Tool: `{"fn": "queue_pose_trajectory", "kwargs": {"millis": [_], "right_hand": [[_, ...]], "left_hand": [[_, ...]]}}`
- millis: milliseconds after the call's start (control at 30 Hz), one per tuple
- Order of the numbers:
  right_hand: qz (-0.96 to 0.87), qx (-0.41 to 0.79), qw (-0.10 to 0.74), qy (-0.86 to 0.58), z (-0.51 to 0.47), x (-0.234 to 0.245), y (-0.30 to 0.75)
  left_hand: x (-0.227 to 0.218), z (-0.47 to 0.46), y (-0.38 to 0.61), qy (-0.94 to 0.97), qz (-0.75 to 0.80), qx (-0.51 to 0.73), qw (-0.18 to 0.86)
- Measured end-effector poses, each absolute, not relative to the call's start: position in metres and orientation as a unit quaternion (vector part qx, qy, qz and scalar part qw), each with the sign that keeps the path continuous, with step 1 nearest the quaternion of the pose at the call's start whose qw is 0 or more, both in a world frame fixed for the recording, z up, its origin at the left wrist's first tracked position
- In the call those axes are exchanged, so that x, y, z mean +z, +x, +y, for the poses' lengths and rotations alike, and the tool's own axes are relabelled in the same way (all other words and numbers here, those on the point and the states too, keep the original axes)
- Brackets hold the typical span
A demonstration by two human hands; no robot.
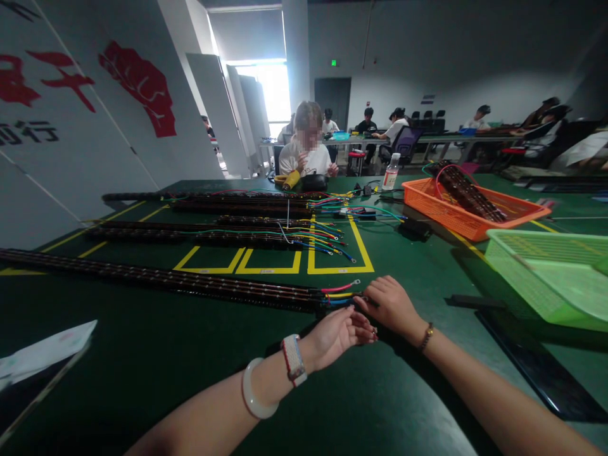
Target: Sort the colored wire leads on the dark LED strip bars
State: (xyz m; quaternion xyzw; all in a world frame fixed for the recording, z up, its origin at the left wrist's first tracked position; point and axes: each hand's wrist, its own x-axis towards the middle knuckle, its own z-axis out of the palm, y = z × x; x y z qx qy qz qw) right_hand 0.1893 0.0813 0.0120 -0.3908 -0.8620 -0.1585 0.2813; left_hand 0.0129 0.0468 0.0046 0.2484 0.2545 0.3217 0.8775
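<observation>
A long dark cable bundle (256,290) lies across the near part of the table, its coloured wires pointing right. Its red wire (339,287) ends in a bare ring terminal, apart from both hands. My right hand (392,307) is closed around the tips of the yellow wire (339,296) and its neighbours; the fingers hide which ones it grips. Just below the blue wire (335,303), my left hand (339,335) is turned palm up with loosely curled fingers, and nothing clear shows in it. Its thumb is close to the wire ends.
More cable bundles (190,233) lie farther back over yellow tape outlines. To the right stand an orange basket (446,212) holding a bundle, a green basket (527,278) and a flat black object (536,361). A bottle (391,172) and a seated person (308,145) are opposite.
</observation>
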Motion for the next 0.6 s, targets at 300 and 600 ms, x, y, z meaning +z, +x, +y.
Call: {"fn": "queue_pose_trajectory", "kwargs": {"millis": [300, 600], "right_hand": [[-0.866, -0.125, 0.259, -0.410, 0.082, 0.011, 0.191], [-0.855, -0.097, 0.276, -0.429, 0.082, 0.014, 0.193]], "left_hand": [[0.004, 0.045, 0.014, 0.384, 0.273, 0.314, 0.824], [0.007, 0.013, 0.015, 0.973, 0.106, 0.147, 0.145]]}}
